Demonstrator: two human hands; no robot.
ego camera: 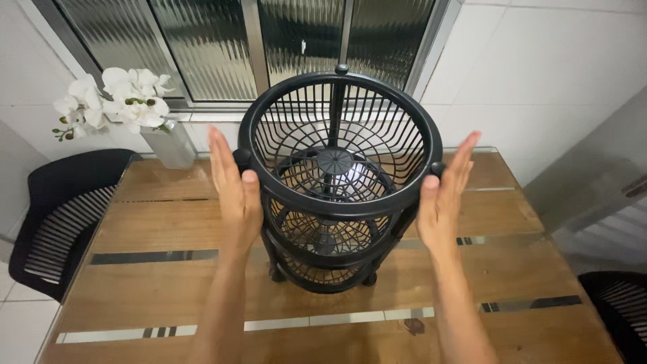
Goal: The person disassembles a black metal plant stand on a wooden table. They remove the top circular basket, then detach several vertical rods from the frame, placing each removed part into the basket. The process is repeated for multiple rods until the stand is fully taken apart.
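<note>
A black round basket stand [340,202] with stacked wire tiers and a central pole stands on the wooden table [155,229]. My left hand [232,185] is flat and upright against the left side of the top basket's rim, thumb resting on the rim. My right hand [445,192] mirrors it at the right side, fingers straight, thumb touching the rim. Neither hand wraps around anything. The baskets look empty.
A clear vase with white orchids [125,101] sits at the table's far left corner, under a ribbed-glass window [269,40]. A black chair [60,216] stands at the left, another chair [617,310] at the lower right. White tiled walls surround the table.
</note>
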